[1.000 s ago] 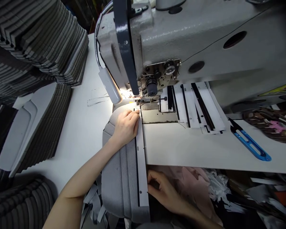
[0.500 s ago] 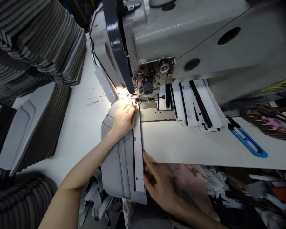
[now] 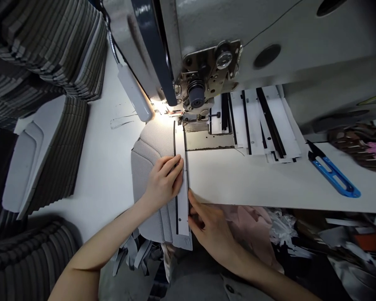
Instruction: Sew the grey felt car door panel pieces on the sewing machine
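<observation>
A grey padded fabric panel [image 3: 150,167] with stitched seams lies under the sewing machine's presser foot [image 3: 179,119]. Along its right edge runs a long white strip [image 3: 183,209] with a black line and small holes. My left hand [image 3: 163,180] rests on panel and strip below the lit needle area, its fingers drawn together and pressing on them. Lower down, my right hand [image 3: 213,230] touches the strip's right edge with thumb and index finger apart. Its remaining fingers are partly hidden.
White strips with black bands [image 3: 263,125] lie right of the needle. Blue thread snips [image 3: 335,175] sit near a brown woven basket [image 3: 347,146]. Tall stacks of grey panels [image 3: 59,154] stand on the left. A small lamp [image 3: 134,94] hangs beside the machine head.
My left hand has slid back along the strip, away from the needle, uncovering the panel's upper part. The right hand stays by the strip's edge. The whole view has shifted a little.
</observation>
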`<state>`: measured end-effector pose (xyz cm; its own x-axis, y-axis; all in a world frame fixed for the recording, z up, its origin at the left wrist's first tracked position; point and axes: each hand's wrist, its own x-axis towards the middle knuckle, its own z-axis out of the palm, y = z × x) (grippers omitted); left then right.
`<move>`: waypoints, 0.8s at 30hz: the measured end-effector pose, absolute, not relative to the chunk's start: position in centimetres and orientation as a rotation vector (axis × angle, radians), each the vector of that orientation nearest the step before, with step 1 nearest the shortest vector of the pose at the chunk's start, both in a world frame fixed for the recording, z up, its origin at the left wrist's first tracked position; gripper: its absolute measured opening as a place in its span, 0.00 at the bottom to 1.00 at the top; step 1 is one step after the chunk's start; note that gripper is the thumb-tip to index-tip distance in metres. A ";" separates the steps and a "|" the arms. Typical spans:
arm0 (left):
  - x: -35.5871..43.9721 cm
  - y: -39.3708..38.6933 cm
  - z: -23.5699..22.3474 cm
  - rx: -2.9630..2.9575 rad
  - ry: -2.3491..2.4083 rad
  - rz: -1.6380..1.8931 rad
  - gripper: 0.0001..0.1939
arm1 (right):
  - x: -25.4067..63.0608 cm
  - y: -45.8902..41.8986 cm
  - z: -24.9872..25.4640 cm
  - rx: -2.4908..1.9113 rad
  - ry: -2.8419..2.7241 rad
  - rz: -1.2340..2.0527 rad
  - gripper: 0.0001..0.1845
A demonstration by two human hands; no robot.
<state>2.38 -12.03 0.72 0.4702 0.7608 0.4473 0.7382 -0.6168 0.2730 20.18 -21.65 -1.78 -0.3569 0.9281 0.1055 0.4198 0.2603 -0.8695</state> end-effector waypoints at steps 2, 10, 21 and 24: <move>2.4 -11.6 0.8 2.660 1.359 0.831 0.21 | 20.2 -21.2 -1.5 -1.256 -1.932 1.018 0.39; 2.2 -9.9 0.8 2.677 1.375 0.816 0.20 | 19.7 -18.8 0.2 -1.397 -2.009 1.196 0.36; 2.1 -7.3 0.7 2.648 1.391 0.845 0.19 | 19.4 -17.5 1.1 -1.389 -2.037 1.326 0.36; 2.0 -6.7 0.6 2.635 1.392 0.841 0.19 | 19.5 -17.6 1.0 -1.373 -1.997 1.375 0.39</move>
<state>2.01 -6.66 0.63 0.4484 0.7771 0.4416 0.7524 -0.5949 0.2828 19.53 -17.62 1.03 -0.4673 0.8557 -0.2223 0.5130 0.0576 -0.8565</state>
